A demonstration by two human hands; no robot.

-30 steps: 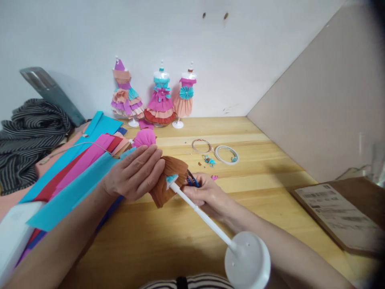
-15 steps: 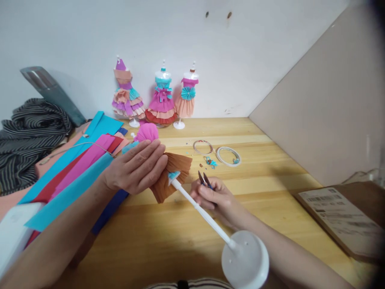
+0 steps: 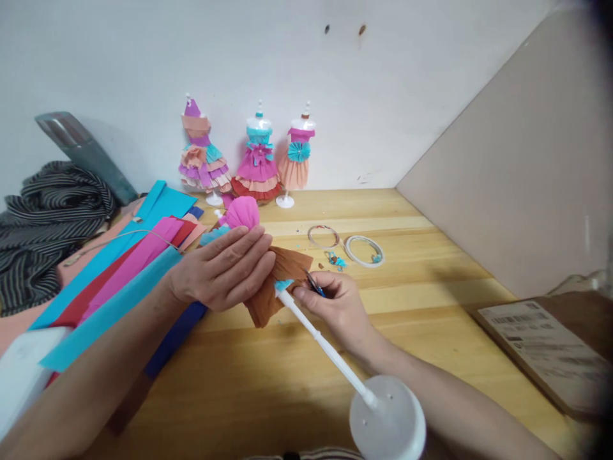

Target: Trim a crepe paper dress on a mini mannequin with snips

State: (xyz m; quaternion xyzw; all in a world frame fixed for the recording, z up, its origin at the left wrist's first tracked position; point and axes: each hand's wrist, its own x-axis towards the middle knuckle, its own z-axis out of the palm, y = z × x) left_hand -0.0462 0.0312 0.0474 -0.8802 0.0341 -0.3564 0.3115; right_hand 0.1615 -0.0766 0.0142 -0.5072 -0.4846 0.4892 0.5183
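A toy dress form (image 3: pixel 329 350) lies tilted in the air, its white pole and round base pointing toward me. My left hand (image 3: pixel 227 268) is closed round its dressed upper part, which the fingers mostly hide. A brown pleated crepe-paper skirt (image 3: pixel 263 305) flares out past my fingertips, with a bit of light blue paper at the top of the pole. Pink crepe paper (image 3: pixel 243 212) shows beyond the same hand. My right hand (image 3: pixel 339 306) is closed on small scissors (image 3: pixel 316 285), whose blades are at the right edge of the brown paper.
Three dressed forms (image 3: pixel 258 160) stand against the wall. Coloured crepe-paper strips (image 3: pixel 129 268) and a striped cloth (image 3: pixel 62 211) lie left. Two tape rolls (image 3: pixel 364 252) and blue scraps (image 3: pixel 336 260) sit mid-table. A cardboard parcel (image 3: pixel 541 351) lies right.
My right hand has moved up and left, bringing the scissors from beside the skirt to its right edge. My left hand and the dress form have shifted slightly right.
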